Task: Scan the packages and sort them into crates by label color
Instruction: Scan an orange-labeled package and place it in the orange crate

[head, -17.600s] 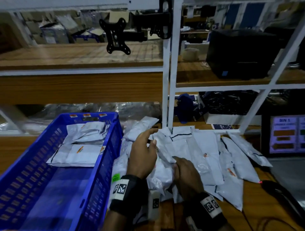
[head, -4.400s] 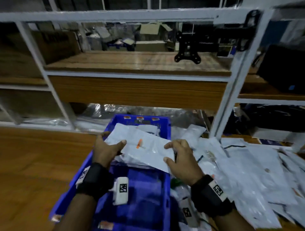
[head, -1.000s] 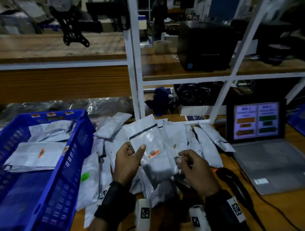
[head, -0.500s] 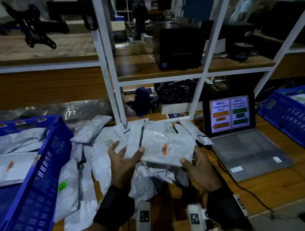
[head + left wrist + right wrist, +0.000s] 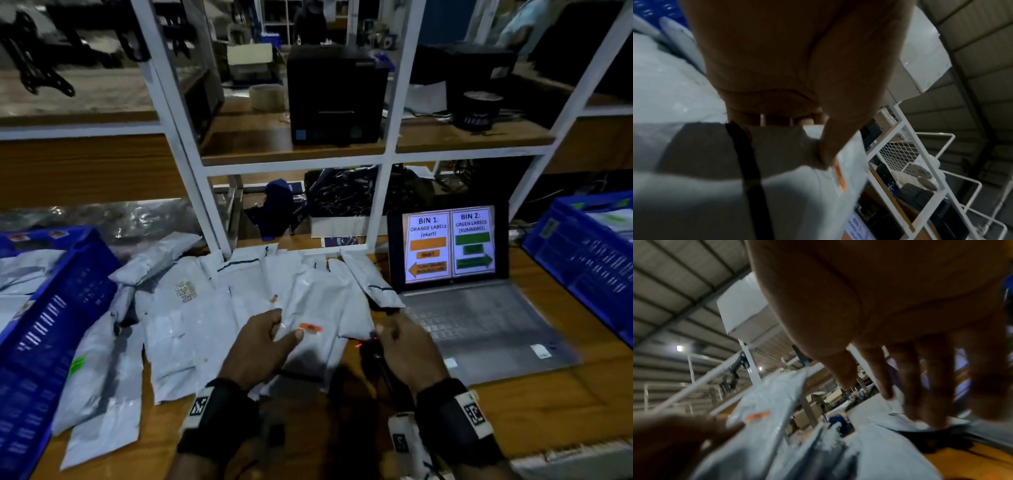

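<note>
My left hand (image 5: 286, 325) pinches a white package (image 5: 329, 301) by its near edge, thumb next to its orange label (image 5: 310, 328). The package is held low over the pile of white packages (image 5: 191, 308). In the left wrist view the thumb (image 5: 826, 154) presses on the package (image 5: 787, 203) beside the orange label (image 5: 840, 178). My right hand (image 5: 390, 330) is off the package, fingers (image 5: 900, 386) straight and spread just above the black scanner (image 5: 375, 359), which shows a red light. The scanner (image 5: 937, 439) lies on the table under those fingers.
A blue crate (image 5: 51, 325) with packages stands at the left and another blue crate (image 5: 582, 260) at the right. The laptop (image 5: 448, 246) shows BIN 1 orange, arrow left, and BIN 2 green, arrow right. A green-labelled package (image 5: 77, 365) lies by the left crate. White shelf frame behind.
My right hand has let go of the package and moved right and down over the scanner. The left hand alone now holds the package, lower and with the label turned toward the scanner.
</note>
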Motion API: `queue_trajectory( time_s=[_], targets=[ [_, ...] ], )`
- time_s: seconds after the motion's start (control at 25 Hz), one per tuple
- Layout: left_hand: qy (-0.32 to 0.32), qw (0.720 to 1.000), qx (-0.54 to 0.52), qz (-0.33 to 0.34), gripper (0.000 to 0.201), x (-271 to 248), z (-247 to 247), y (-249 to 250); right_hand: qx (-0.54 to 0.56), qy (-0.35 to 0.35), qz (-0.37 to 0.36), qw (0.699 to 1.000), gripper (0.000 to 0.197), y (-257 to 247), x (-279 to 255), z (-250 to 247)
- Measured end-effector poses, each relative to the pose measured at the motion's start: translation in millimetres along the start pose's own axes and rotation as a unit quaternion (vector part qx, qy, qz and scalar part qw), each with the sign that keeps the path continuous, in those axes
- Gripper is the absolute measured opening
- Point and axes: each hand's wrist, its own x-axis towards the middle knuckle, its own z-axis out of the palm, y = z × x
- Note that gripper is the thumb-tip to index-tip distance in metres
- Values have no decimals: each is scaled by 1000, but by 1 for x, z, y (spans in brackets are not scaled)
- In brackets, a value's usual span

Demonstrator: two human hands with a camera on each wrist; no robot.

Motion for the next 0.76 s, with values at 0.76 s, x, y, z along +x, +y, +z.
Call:
queue_trajectory(
  time_s=[0.76],
  targets=[
    [117,960,-231,-109,19,9,34,8,220,-104,-8,970,44,-2,-12,-17]
  ],
)
